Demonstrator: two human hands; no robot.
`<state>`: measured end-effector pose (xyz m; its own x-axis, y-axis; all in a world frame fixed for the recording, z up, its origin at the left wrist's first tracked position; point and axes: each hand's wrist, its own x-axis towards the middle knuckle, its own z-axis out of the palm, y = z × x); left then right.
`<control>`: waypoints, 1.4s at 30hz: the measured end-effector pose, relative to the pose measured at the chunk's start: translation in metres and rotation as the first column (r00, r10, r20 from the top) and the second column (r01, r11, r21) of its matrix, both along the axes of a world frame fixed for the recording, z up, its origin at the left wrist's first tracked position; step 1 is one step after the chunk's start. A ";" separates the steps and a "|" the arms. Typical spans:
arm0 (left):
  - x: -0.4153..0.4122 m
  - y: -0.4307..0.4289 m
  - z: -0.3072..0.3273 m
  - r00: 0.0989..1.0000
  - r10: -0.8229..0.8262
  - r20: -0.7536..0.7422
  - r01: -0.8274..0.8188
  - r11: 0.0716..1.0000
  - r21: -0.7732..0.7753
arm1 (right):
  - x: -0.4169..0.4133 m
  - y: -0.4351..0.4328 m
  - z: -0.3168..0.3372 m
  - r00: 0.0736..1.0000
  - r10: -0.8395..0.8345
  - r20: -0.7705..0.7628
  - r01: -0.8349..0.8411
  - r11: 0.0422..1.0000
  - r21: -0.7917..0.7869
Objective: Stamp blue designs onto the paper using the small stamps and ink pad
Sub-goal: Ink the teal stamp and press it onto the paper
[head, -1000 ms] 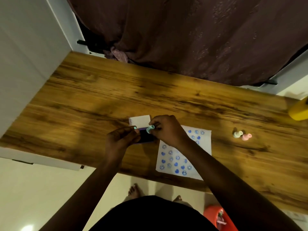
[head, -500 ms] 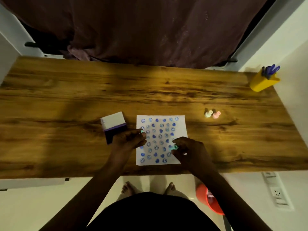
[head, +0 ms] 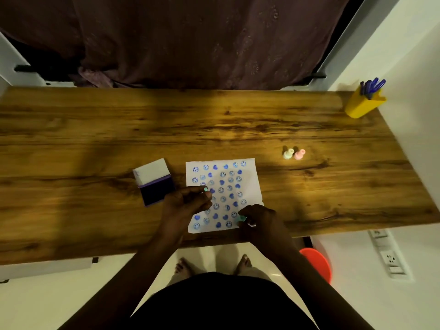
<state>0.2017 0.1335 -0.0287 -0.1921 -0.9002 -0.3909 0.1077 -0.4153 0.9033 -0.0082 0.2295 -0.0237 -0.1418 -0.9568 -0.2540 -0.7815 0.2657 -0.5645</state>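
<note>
A white sheet of paper (head: 247, 182) lies near the desk's front edge, covered with several blue smiley and heart prints. Left of it sits the open ink pad (head: 156, 191) with its white lid raised. My left hand (head: 185, 203) hovers over the paper's left edge, pinching a small teal stamp (head: 206, 189). My right hand (head: 259, 217) presses another teal stamp (head: 240, 219) down on the paper's lower right corner. Two spare stamps, a pale yellow stamp (head: 288, 154) and a pink stamp (head: 299, 154), stand to the right of the paper.
The wooden desk (head: 95, 139) runs under a dark curtain (head: 190, 39). A yellow pen holder (head: 363, 103) with blue pens stands at the far right corner. A white wall borders the right side. A red bucket (head: 316, 263) sits on the floor below.
My right hand left the ink pad with its stamp and came down to the paper's lower right corner. My left hand shifted from the pad to the paper's left edge. The camera swung right.
</note>
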 end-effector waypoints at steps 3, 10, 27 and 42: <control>0.002 0.001 -0.002 1.000 0.005 -0.011 -0.005 1.000 -0.005 | 0.001 0.001 -0.006 1.000 0.006 -0.015 -0.006 1.000 0.005; 0.003 0.005 -0.010 1.000 0.015 -0.016 -0.014 0.998 0.053 | 0.007 0.002 -0.013 0.997 0.010 -0.072 -0.012 1.000 -0.023; -0.020 0.003 0.006 0.996 -0.085 -0.033 0.085 0.996 -0.004 | -0.032 -0.018 0.034 0.917 -0.291 0.271 0.305 0.952 -0.010; -0.079 0.004 0.038 0.932 -0.357 -0.065 0.352 0.932 -0.082 | -0.068 -0.011 0.054 0.562 -0.204 0.802 0.350 0.937 -0.006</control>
<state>0.1229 0.1378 0.0094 -0.5308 -0.7918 -0.3021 0.0354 -0.3768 0.9256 -0.0760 0.2187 0.0305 -0.2237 -0.9395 -0.2593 0.0772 0.2482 -0.9656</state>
